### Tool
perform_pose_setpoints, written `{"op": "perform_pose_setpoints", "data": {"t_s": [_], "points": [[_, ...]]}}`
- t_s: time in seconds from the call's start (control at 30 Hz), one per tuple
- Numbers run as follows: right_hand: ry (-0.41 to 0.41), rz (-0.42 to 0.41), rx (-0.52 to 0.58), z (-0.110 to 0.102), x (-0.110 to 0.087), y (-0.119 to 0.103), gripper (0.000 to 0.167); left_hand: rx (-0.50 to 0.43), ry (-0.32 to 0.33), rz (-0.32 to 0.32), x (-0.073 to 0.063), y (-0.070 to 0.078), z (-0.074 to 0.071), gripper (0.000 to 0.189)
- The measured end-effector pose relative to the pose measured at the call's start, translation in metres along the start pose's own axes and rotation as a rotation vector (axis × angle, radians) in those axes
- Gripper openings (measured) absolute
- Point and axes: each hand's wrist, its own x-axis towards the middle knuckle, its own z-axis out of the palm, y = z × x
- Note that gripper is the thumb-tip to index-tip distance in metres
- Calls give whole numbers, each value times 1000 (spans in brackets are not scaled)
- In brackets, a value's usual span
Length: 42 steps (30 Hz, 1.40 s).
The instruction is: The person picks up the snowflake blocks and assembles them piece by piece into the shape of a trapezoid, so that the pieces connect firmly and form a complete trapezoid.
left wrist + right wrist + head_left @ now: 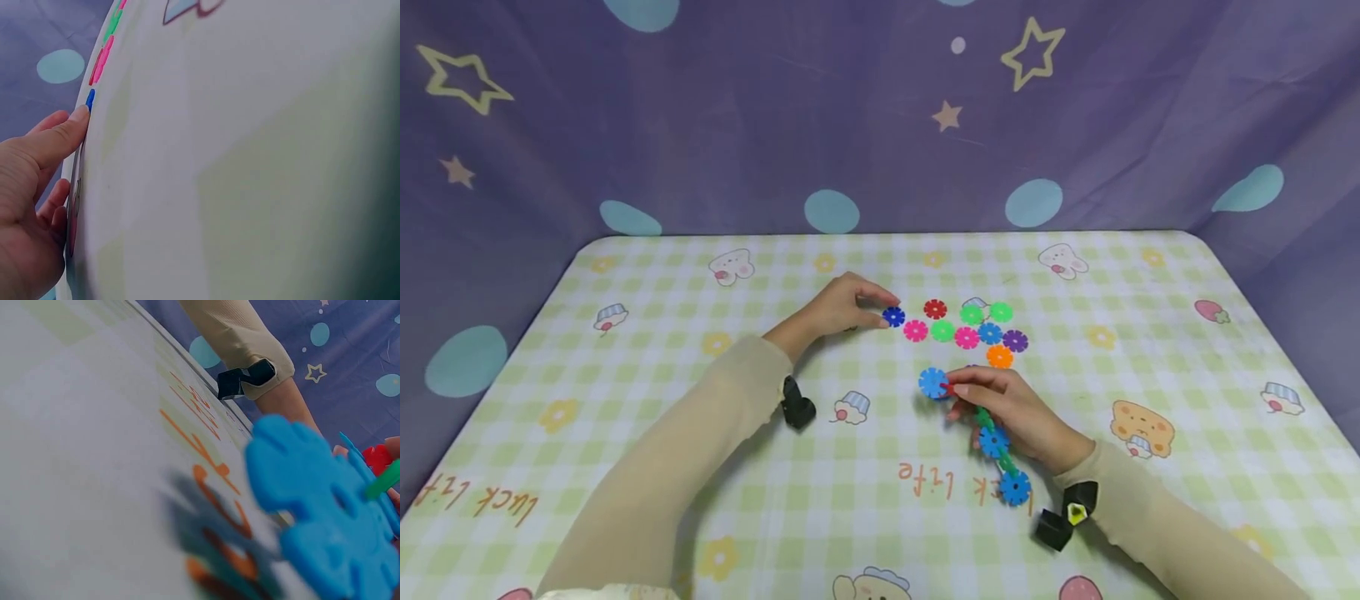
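Note:
My left hand reaches to the table, its thumb and index finger at the edges of a dark blue notched disc lying there. In the left wrist view, the thumb of that left hand touches the blue disc. My right hand grips a chain of interlocked snowflake discs by a red disc. A light blue disc forms one end of the chain, and another blue disc hangs at the other. Green discs link them, partly hidden by the fingers.
Loose notched discs lie flat beyond my right hand, among them a red one, a pink one, an orange one and a purple one. A checked cloth covers the table; a purple curtain hangs behind it.

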Motion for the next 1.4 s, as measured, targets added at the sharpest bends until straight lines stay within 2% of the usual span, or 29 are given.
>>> {"op": "perform_pose_setpoints", "data": {"t_s": [0.23, 0.4, 0.53, 0.67, 0.73, 0.83, 1.03, 1.23, 1.4], "points": [[-3, -1, 2, 0, 0, 0, 29, -34, 11, -71, -3, 5, 1, 34], [3, -12, 9, 2, 0, 0, 29, 21, 31, -125, -5, 9, 1, 33], [0, -35, 14, 2, 0, 1, 24, 73, 46, -141, -6, 13, 1, 31], [-6, -50, 24, 3, 0, 2, 21, 133, 64, -187, -11, 19, 2, 22], [6, -54, 22, 3, 0, 2, 21, 132, 65, -211, -15, 24, 3, 19], [38, -59, 16, 2, 0, 2, 21, 83, 60, -218, -22, 35, 5, 17], [68, -63, 26, 0, -1, 2, 22, -52, 39, -179, -39, 55, 12, 14], [63, -66, 26, 0, 1, 3, 30, -224, 80, -162, -64, 64, 21, 15], [85, -70, 31, -1, 1, 3, 32, -355, 99, -146, -78, 68, 30, 18]]}}
